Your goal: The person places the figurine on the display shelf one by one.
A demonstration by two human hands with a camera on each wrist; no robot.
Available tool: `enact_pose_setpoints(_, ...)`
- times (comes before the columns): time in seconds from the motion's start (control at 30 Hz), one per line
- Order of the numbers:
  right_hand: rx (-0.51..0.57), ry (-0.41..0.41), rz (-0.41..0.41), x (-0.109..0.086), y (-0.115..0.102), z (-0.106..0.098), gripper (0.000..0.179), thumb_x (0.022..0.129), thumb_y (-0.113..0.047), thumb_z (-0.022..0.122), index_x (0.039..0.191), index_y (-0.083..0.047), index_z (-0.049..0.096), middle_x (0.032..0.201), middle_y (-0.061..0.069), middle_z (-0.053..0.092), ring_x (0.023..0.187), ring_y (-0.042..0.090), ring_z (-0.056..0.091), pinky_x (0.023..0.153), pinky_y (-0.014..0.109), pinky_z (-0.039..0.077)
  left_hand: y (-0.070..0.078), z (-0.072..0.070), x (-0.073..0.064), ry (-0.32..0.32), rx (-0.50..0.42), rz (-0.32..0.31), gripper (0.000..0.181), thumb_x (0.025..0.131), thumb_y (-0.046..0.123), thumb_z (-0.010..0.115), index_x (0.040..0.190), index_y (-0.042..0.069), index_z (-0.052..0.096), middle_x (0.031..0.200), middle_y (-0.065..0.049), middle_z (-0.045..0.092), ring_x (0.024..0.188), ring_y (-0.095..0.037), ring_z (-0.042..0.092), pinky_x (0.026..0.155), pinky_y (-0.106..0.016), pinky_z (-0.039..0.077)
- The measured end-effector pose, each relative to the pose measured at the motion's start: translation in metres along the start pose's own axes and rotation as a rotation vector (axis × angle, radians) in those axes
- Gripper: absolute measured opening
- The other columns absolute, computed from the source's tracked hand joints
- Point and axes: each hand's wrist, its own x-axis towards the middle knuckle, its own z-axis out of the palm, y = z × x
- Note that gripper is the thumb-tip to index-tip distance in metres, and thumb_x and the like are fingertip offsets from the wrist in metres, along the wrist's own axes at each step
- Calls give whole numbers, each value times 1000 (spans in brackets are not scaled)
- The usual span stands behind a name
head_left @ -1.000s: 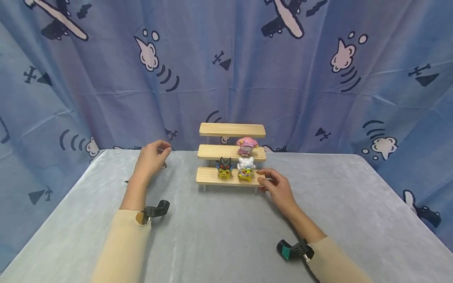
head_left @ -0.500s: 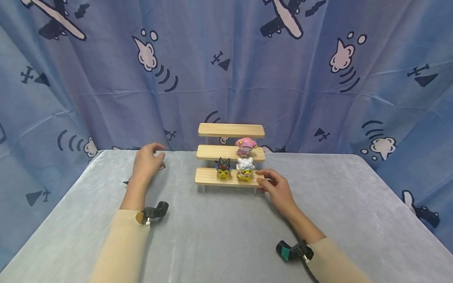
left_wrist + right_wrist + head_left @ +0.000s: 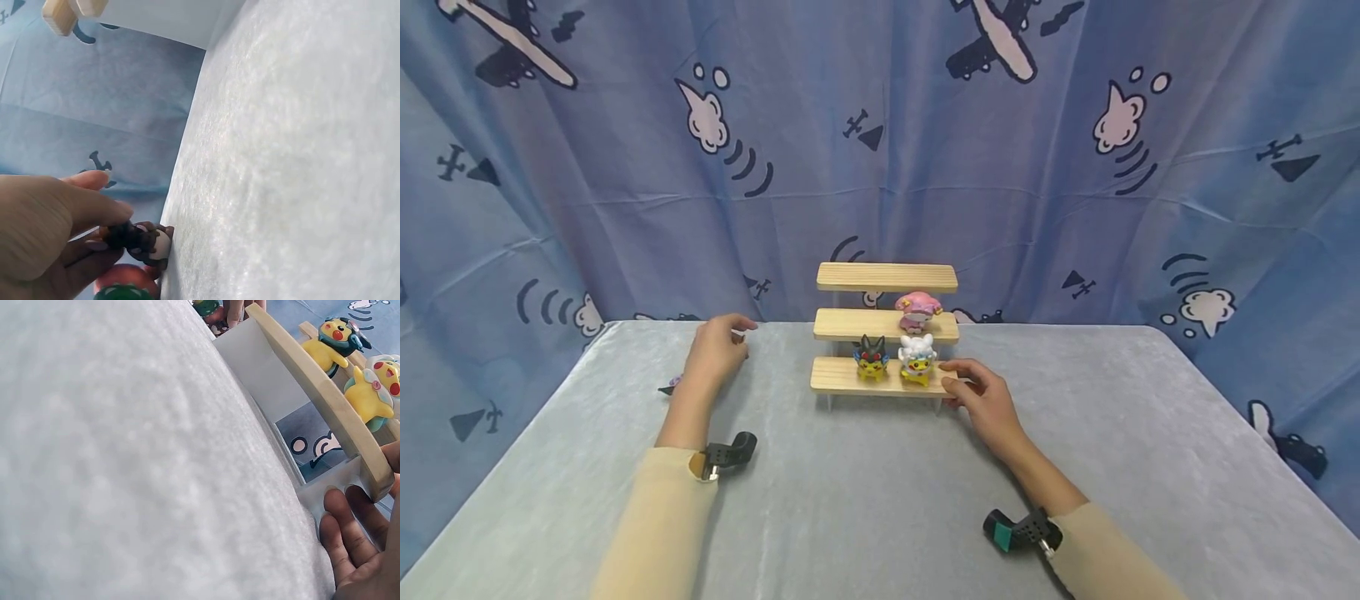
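I see a creased blue curtain with plane prints and cloud prints, behind a pale grey table.

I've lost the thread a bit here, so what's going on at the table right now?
A person's left hand pinches a small dark figurine at the table, with a red-and-green item close by. The right hand grips the right end of the wooden rack's bottom tier. On that tier are a black-eared figurine and a white-hooded figurine; a pink-hooded figurine is on the middle tier.
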Motion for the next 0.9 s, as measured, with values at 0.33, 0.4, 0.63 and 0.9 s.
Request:
enact_pose_setpoints(0.33, 7, -2, -1, 0, 0, 0, 29, 101, -15, 62, 125, 0, 64, 128, 21, 64, 83, 2, 65, 72, 22, 58, -6, 1, -1, -56, 21, 40, 40, 83, -10, 58, 121, -2, 69, 98, -19, 64, 92, -30, 56, 84, -45, 47)
enact_pose_setpoints(0.4, 9, -3, -2, -1, -1, 0, 29, 101, -15, 62, 125, 0, 64, 128, 20, 64, 82, 1, 65, 72, 22, 58, -7, 2, -1, -47, 12, 41, 37, 85, -9, 59, 121, -3, 69, 100, -20, 66, 93, -32, 59, 85, -46, 49)
enact_pose_setpoints(0.63, 1, -5, -6, -1, -1, -1, 29, 101, -17, 62, 125, -1, 64, 129, 19, 64, 84, 2, 65, 73, 22, 58, -7, 4, 1, -47, -67, 44, 37, 89, -2, 67, 126, -1, 66, 119, -24, 70, 111, -37, 69, 99, -51, 53)
enact_pose_setpoints(0.9, 13, -6, -7, -1, -2, -1, 29, 101, -16, 62, 125, 0, 64, 128, 20, 64, 83, 1, 65, 72, 22, 57, -2, 9, 4, -120, -136, 75, 37, 90, 5, 71, 126, 1, 66, 122, -21, 70, 115, -36, 68, 104, -51, 52)
